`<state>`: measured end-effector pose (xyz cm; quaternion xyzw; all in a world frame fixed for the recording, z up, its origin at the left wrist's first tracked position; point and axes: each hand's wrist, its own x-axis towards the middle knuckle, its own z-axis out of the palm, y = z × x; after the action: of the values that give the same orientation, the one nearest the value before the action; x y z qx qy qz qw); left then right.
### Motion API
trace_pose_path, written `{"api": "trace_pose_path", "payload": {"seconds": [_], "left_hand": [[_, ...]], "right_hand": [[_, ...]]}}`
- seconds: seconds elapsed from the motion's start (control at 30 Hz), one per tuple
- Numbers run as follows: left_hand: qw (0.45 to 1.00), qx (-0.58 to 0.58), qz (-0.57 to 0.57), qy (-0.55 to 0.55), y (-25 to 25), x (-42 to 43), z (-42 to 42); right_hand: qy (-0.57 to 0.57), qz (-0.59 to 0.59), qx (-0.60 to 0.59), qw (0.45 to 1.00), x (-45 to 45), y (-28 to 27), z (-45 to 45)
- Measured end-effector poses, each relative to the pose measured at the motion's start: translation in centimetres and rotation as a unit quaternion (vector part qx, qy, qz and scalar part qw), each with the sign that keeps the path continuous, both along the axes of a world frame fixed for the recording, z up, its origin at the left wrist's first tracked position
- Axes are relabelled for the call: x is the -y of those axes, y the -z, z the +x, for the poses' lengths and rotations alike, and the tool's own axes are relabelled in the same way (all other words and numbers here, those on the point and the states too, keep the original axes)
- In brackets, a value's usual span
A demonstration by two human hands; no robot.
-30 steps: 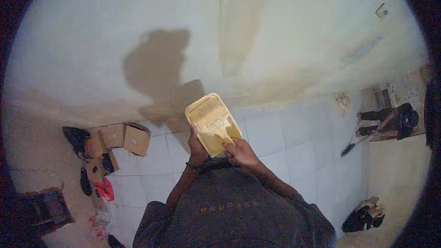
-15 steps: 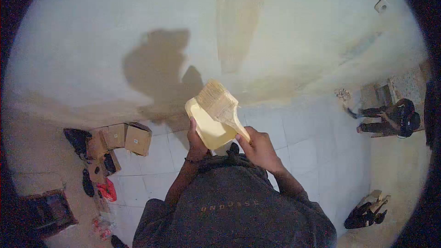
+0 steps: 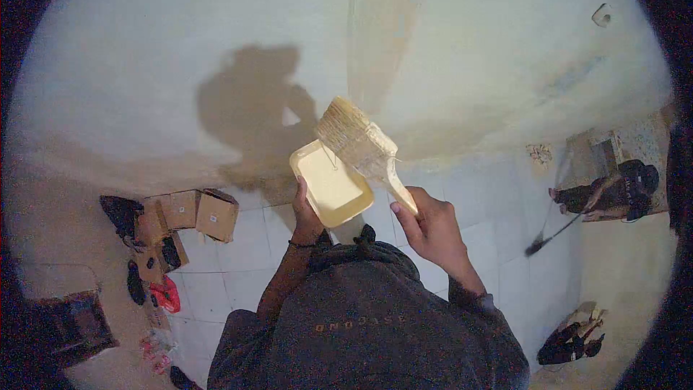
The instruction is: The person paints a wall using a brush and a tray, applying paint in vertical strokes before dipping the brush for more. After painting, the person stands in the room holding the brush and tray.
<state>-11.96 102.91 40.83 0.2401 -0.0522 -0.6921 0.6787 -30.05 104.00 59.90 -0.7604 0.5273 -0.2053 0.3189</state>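
A shallow cream tray [image 3: 333, 186] with pale yellow paint in it is tilted in front of my body. My left hand [image 3: 307, 218] grips its left edge, fingers hidden beneath. A wide brush [image 3: 352, 137] with paint-coated bristles is raised above the tray's upper right side, bristles pointing up and left. The fingers of my right hand [image 3: 432, 227] are wrapped round its handle. A thin strand of paint hangs from the bristles over the tray. Ahead stands a pale wall [image 3: 462, 50] with my shadow and a darker vertical band on it.
Cardboard boxes [image 3: 215, 217], a red bag [image 3: 165, 293] and dark items lie at the left on the tiled floor [image 3: 476, 260]. At the right a co-worker [image 3: 624, 189] holds a long-handled broom [image 3: 538, 244]. A dark heap [image 3: 567, 339] lies at the lower right.
My right hand has lifted the brush from inside the tray, up and to the right. The tray stays in my left hand. The co-worker's broom has moved.
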Motion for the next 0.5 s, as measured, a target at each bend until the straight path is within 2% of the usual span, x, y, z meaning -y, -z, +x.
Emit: {"api": "trace_pose_path", "payload": {"seconds": [0.1,0.2,0.27,0.37,0.5], "left_hand": [[0.997,0.068,0.032,-0.006,-0.1,0.1,-0.3],[0.997,0.054,0.060,-0.011,-0.7,1.0,-1.6],[0.995,0.068,0.071,-0.008,-0.9,2.3,-3.3],[0.996,0.067,0.063,-0.008,-1.4,2.7,-4.0],[0.999,0.031,0.007,0.003,0.0,2.9,-4.2]], "right_hand": [[-0.014,0.019,-0.021,1.000,0.4,0.7,-0.3],[-0.023,-0.008,-0.032,0.999,1.8,4.1,-1.1],[-0.034,0.008,-0.070,0.997,3.7,8.0,-2.8],[-0.053,0.026,-0.125,0.990,4.3,10.4,-3.4],[-0.031,0.017,-0.097,0.995,4.5,6.8,-3.5]]}}
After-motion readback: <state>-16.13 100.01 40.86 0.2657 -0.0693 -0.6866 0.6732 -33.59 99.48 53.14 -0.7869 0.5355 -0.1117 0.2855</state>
